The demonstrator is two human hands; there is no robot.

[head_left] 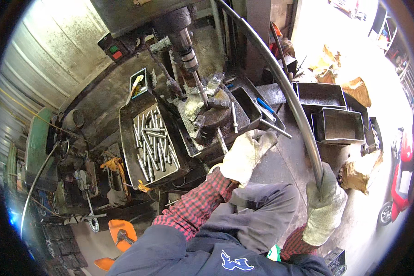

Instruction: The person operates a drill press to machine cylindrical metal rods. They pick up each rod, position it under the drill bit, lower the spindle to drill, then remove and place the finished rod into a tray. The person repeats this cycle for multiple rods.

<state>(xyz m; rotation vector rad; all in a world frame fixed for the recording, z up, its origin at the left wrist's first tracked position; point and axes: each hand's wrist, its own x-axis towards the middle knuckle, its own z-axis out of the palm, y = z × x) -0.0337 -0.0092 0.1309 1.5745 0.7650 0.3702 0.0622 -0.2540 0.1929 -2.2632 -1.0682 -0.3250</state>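
My right hand (pixel 325 207), in a pale knit glove, is wrapped round the lower end of a long metal lever (pixel 283 76) that arches down from the drill press. My left hand (pixel 244 156), gloved too, is curled in front of the machine's work table, beside a short bar (pixel 221 140). A thin metal rod (pixel 277 129) lies just beyond its fingertips; what these fingers hold, if anything, is hidden. The drill chuck (pixel 188 59) points its bit (pixel 199 85) down at a round, jawed fixture (pixel 209 110). Close to that fixture stands a metal pin (pixel 234 117).
Left of the fixture, a metal tray (pixel 125 158) holds several steel pins (pixel 154 140). A switch box (pixel 112 49) with green and red buttons hangs above. Dark metal bins (pixel 340 125) and torn brown sacks (pixel 361 172) are at right; an orange seat (pixel 122 233) is at lower left.
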